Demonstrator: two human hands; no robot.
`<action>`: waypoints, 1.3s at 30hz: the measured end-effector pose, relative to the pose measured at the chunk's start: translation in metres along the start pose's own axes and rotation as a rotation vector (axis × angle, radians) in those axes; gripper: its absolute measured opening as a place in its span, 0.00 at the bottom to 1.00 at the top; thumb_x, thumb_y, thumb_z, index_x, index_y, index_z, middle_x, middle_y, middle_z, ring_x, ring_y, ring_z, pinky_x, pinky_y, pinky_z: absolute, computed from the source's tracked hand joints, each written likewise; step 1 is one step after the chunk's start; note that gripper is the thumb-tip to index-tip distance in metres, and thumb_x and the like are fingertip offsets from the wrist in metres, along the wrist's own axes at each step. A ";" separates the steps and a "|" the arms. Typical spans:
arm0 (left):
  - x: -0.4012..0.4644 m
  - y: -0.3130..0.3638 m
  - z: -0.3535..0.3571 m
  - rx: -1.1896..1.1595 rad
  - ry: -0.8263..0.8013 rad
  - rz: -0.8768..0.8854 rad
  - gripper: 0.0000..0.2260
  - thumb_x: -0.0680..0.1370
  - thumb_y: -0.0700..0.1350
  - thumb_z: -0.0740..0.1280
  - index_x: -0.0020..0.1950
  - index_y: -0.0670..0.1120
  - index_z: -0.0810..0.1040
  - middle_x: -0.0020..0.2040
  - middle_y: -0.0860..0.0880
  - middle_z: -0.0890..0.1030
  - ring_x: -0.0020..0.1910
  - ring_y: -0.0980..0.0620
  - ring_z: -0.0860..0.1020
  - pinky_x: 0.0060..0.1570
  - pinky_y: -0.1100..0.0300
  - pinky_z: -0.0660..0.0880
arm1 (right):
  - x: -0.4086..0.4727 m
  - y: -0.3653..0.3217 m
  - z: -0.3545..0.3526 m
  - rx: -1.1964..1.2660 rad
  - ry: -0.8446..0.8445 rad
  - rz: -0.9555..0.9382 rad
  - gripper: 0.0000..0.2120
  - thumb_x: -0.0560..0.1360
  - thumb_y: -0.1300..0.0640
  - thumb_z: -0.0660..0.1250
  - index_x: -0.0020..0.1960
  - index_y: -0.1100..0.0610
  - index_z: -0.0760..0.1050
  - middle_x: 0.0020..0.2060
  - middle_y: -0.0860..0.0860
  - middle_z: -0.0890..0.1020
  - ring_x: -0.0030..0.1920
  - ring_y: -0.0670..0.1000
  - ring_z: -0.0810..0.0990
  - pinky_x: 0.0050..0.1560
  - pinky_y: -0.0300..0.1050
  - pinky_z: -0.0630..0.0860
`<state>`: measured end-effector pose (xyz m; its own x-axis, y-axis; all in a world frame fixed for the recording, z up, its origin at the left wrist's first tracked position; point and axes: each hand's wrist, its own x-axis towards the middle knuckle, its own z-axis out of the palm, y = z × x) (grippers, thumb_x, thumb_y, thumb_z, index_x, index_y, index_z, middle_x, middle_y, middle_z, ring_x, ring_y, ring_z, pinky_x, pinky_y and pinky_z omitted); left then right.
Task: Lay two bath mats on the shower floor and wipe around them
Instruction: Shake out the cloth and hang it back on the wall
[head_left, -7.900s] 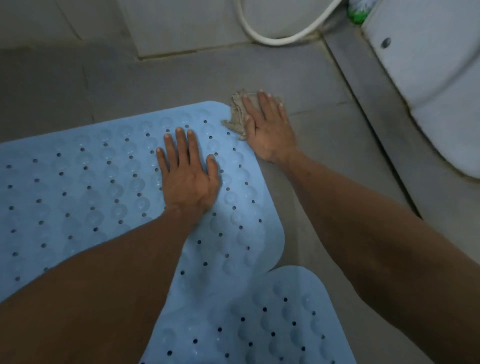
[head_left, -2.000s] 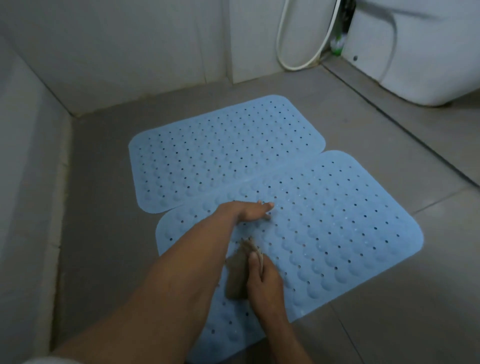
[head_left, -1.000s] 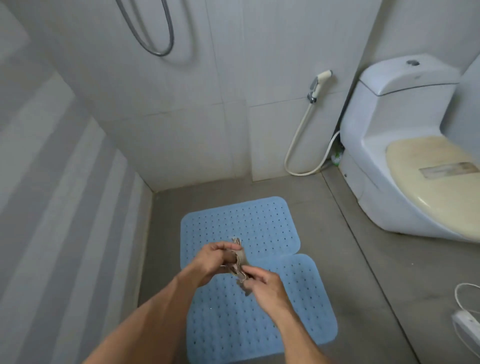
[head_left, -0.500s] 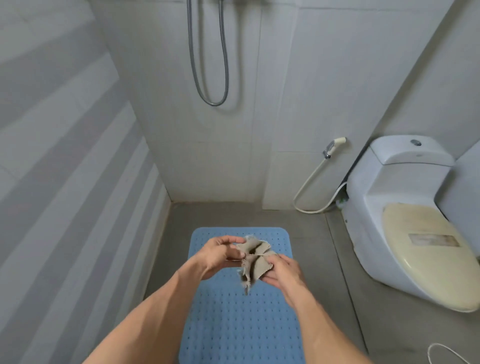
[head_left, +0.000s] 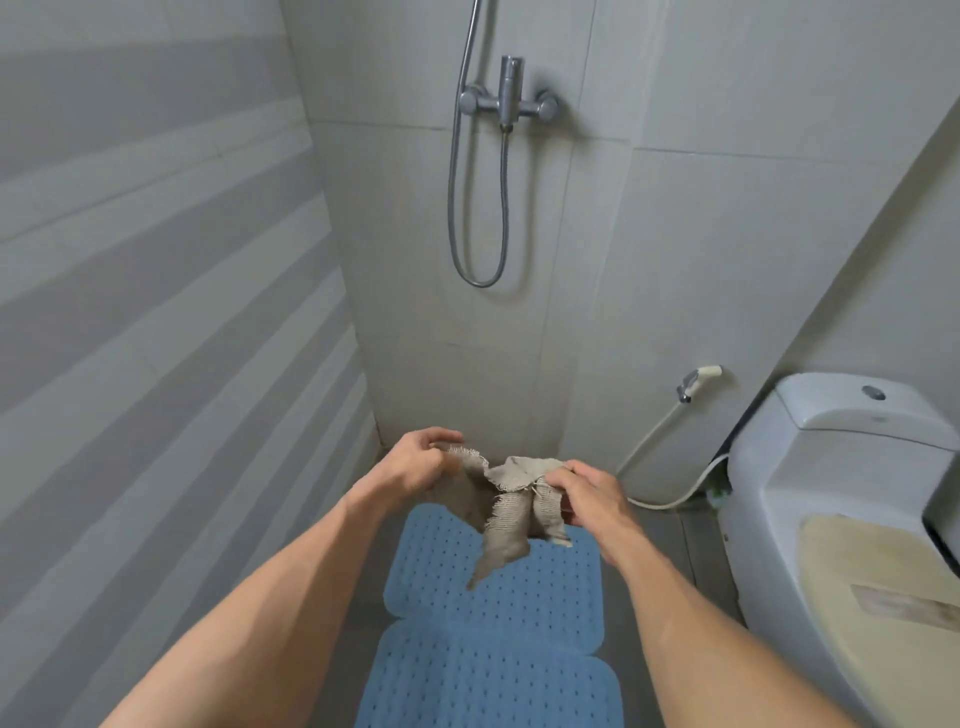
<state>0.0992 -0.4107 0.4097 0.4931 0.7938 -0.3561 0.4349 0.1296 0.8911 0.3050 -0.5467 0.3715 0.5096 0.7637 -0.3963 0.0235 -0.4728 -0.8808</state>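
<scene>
Both bath mats lie flat on the shower floor (head_left: 374, 613), so the laying part of the task looks done. The far mat (head_left: 540, 582) sits nearer the back wall below the shower hose (head_left: 501, 208); the near mat (head_left: 483, 686) lies just this side of it, their edges meeting or almost meeting. Both are to the left of the toilet (head_left: 810, 499), with a strip of bare floor between.

The step in hand appears to be handling the cloth (head_left: 511, 499) rather than wiping. It is a frayed, beige rag held in the air above the far mat, well clear of the floor. The left hand (head_left: 415, 462) has its grip pinched on the cloth's upper left corner; the right hand (head_left: 592, 493) has its grip closed on the bunched right side. The cloth sags between them, and a loose tail hangs down over the far mat. The hands seem to be opening it out or refolding it.

Whether the floor around the mats is fully wiped cannot be judged from here. If wiping remains, the next move calls for gathering the cloth into one hand as a flat pad, crouching, and working along the bare floor beside the mats' edges without lifting or shifting them. If it is finished, the cloth only needs putting away.
</scene>
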 end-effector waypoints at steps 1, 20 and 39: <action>-0.006 0.005 0.004 0.120 -0.032 -0.007 0.18 0.73 0.33 0.63 0.62 0.43 0.77 0.36 0.45 0.79 0.30 0.51 0.75 0.30 0.61 0.73 | -0.001 -0.011 -0.005 -0.020 -0.050 -0.020 0.18 0.61 0.41 0.70 0.45 0.52 0.83 0.41 0.55 0.86 0.42 0.53 0.81 0.58 0.61 0.79; -0.128 0.049 0.011 0.046 0.200 0.078 0.14 0.69 0.50 0.73 0.54 0.52 0.84 0.50 0.54 0.86 0.52 0.56 0.82 0.59 0.55 0.76 | -0.082 -0.182 0.016 -0.237 -0.529 -0.419 0.19 0.67 0.47 0.63 0.47 0.57 0.86 0.43 0.54 0.88 0.51 0.55 0.87 0.62 0.55 0.79; -0.348 0.010 -0.146 -0.117 0.751 0.290 0.06 0.77 0.42 0.72 0.50 0.41 0.84 0.41 0.47 0.84 0.38 0.54 0.78 0.40 0.61 0.74 | -0.204 -0.227 0.154 -0.272 -0.435 -0.704 0.10 0.72 0.51 0.63 0.43 0.57 0.79 0.40 0.50 0.82 0.41 0.53 0.78 0.44 0.49 0.78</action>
<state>-0.1780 -0.5988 0.5834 -0.0809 0.9868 0.1399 0.2654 -0.1140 0.9574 0.0632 -0.5277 0.6121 -0.0734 0.9919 0.1041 0.4425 0.1260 -0.8879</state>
